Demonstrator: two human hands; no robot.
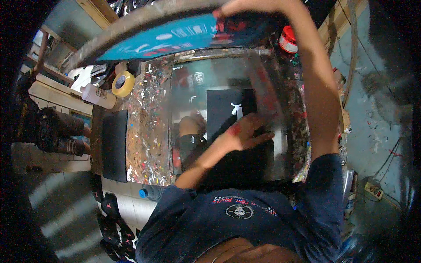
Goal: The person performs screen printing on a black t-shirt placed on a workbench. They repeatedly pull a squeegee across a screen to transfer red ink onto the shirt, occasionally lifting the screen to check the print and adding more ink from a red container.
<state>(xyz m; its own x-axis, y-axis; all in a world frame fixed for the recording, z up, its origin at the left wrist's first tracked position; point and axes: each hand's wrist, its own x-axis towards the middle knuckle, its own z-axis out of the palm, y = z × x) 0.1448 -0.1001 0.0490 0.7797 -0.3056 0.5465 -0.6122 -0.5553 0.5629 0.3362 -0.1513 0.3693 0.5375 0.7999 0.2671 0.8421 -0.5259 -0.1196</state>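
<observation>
A screen printing frame (144, 19) with blue mesh and red and white marks is tilted up at the far side. My right hand (252, 6) grips its upper edge, partly cut off by the picture's top. On the glass plate (188, 83) lies a black flat piece (219, 105) with a small white print near its middle. My left hand (250, 131) is over the near part of this piece, fingers stretched out and a little blurred. Whether it touches the piece, I cannot tell. Red stains show on the back of this hand.
A paint-spattered board (149, 118) surrounds the glass. At left are a tape roll (123, 83), a plastic bottle (98, 95) and a black sheet (115, 144). A red-lidded tub (288, 40) stands far right. Another person's legs (66, 133) show at left; a power strip (373, 191) lies right.
</observation>
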